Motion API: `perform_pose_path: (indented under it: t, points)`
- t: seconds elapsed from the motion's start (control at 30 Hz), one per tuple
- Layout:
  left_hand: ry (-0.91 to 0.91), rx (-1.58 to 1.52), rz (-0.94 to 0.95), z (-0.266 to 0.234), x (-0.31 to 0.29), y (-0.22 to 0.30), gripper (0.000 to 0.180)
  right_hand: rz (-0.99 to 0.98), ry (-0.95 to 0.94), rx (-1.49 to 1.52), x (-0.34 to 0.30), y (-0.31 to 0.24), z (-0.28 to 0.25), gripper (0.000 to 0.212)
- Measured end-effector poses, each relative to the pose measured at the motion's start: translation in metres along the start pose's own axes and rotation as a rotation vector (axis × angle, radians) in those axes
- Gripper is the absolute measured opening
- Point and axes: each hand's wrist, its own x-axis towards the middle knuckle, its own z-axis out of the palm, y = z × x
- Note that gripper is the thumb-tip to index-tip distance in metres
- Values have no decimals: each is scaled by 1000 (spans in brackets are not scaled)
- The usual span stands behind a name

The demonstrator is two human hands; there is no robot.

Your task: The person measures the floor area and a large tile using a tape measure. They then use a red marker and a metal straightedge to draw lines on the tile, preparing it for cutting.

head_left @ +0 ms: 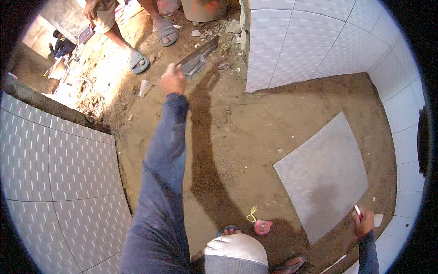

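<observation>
My left hand point(174, 80) reaches far forward, its fingers closed on the handle of a flat plastering trowel point(197, 58) with a long grey blade. The trowel is just above or on the sandy floor; I cannot tell whether it touches. At the lower right, my right hand point(363, 223) grips a thin white-and-red stick like a pen point(358, 210). That hand is beside the near right edge of a large grey floor tile point(326, 176), which lies askew on the sand. A small white piece point(378, 220) lies next to my right hand.
White patterned wall tiles point(301, 45) enclose the right side; grey patterned ones point(59, 178) stand at left. A pink object point(262, 227) with yellow string lies near my sandalled foot point(229, 231). Another person's sandalled feet point(138, 61), rubble and a bucket point(205, 9) are at the back.
</observation>
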Motion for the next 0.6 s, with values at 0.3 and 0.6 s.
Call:
perform_pose_path:
  t: [0.3, 0.6]
  points:
    - [-552, -1254, -947, -241, -150, -3, 22, -580, -40, 908, 42, -304, 57, 22]
    - [-1337, -1489, -967, -235, -275, 165, 22, 62, 350, 1467, -17, -341, 90, 27]
